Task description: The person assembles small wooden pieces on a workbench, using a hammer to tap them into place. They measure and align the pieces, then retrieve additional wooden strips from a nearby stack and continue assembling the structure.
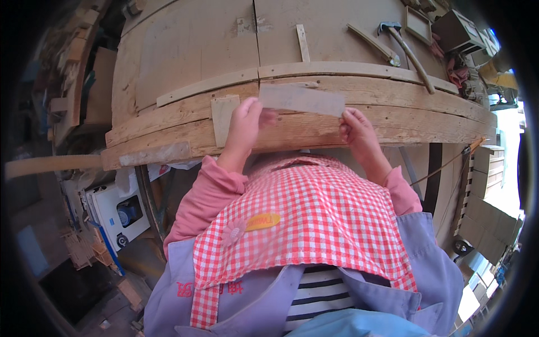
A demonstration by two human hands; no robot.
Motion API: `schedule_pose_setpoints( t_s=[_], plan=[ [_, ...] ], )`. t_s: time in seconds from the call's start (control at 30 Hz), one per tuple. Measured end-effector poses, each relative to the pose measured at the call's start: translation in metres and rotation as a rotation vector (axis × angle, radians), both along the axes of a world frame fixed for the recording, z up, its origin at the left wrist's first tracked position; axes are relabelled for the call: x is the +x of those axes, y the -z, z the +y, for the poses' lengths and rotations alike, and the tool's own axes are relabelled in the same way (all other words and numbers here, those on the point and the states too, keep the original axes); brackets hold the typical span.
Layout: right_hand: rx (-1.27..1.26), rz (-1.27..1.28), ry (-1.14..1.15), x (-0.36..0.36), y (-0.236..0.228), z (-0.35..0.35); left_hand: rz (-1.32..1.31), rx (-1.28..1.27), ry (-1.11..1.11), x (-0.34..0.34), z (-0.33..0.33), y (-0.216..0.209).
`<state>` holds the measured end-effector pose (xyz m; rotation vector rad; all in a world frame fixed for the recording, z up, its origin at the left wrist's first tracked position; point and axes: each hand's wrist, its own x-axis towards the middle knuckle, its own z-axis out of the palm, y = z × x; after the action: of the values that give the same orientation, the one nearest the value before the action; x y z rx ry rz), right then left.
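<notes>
A thin, flat, greyish rectangular strip (pixel 306 99) stretches between my two hands above the front edge of the workbench. My left hand (pixel 246 124) pinches its left end, with the other fingers slightly blurred. At the strip's lower right corner, my right hand (pixel 359 132) grips it between thumb and curled fingers. The strip slopes down a little to the right; its exact material cannot be made out. Just left of my left hand, a small pale wooden board (pixel 220 121) lies across the front planks of the wooden workbench (pixel 314 128).
A long wooden batten (pixel 359 70) runs along the bench. Farther back lie a short pale strip (pixel 303 44), a wooden stick (pixel 370 42) and a hammer (pixel 412 59). A wooden box (pixel 457 33) stands far right. A white-fronted machine (pixel 117 216) is at the lower left.
</notes>
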<state>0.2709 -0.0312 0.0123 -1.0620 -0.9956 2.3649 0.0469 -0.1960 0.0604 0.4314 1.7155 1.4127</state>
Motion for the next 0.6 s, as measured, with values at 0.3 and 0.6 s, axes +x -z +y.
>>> schedule_pose_setpoints(
  t_s=[0.3, 0.6],
  plan=[
    [0.171, -0.046, -0.345, -0.007, -0.018, -0.027, -0.028, -0.035, -0.188, 0.006, -0.060, 0.017],
    [0.238, -0.182, -0.377, 0.008, -0.018, -0.056, 0.043, 0.110, -0.546, -0.057, -0.130, 0.032]
  ],
)
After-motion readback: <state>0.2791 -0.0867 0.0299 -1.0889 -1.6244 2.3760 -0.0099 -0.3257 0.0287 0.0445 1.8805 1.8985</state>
